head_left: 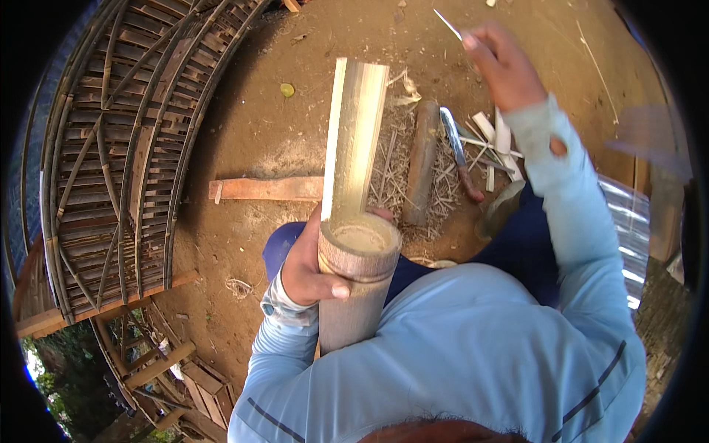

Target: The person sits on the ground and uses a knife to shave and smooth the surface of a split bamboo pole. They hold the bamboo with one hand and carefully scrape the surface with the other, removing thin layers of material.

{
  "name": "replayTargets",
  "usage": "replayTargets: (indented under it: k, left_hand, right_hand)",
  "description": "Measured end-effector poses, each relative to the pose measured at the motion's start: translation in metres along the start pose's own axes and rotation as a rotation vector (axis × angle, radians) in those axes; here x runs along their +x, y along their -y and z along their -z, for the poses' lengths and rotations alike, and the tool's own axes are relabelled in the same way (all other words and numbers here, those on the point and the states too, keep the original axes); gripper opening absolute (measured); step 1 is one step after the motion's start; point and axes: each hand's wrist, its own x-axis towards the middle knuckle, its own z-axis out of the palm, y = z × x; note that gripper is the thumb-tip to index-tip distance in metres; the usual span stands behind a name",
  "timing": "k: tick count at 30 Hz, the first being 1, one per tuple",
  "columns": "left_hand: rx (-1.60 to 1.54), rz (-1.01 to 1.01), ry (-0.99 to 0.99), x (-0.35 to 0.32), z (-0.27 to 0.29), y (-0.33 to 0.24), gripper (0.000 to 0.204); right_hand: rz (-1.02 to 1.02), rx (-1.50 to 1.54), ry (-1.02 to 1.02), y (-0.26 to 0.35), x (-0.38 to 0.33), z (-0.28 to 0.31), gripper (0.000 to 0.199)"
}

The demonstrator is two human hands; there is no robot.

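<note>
My left hand (303, 269) is closed round a thick bamboo section (360, 284), which rests against my body. Its near part is a whole tube with a node wall showing inside the rim. From its far side rises a split, trough-like upper part (362, 125) with a pale inner face. My right hand (506, 66) is raised at the far right, well apart from the bamboo. Its fingers pinch a thin, pale, pointed sliver (447, 25); whether it is bamboo or a blade I cannot tell.
On the dirt floor lie a curved knife (459, 155) with a brown handle, a round wooden log (422, 162), pale split pieces (502, 140) and shavings (388, 162). A reddish plank (269, 189) lies left of the bamboo. A slatted bamboo structure (140, 148) fills the left side.
</note>
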Motion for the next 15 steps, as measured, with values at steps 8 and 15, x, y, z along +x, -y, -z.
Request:
replayTargets:
  k: [8, 15]
  left_hand:
    - [-0.027, 0.024, -0.04, 0.002, 0.001, -0.003, 0.123]
    - [0.022, 0.011, -0.005, 0.0, 0.003, -0.002, 0.122]
  right_hand:
    - [0.441, -0.028, 0.11, 0.079, -0.103, -0.059, 0.021]
    - [0.407, -0.167, 0.109, 0.078, -0.107, -0.062, 0.016]
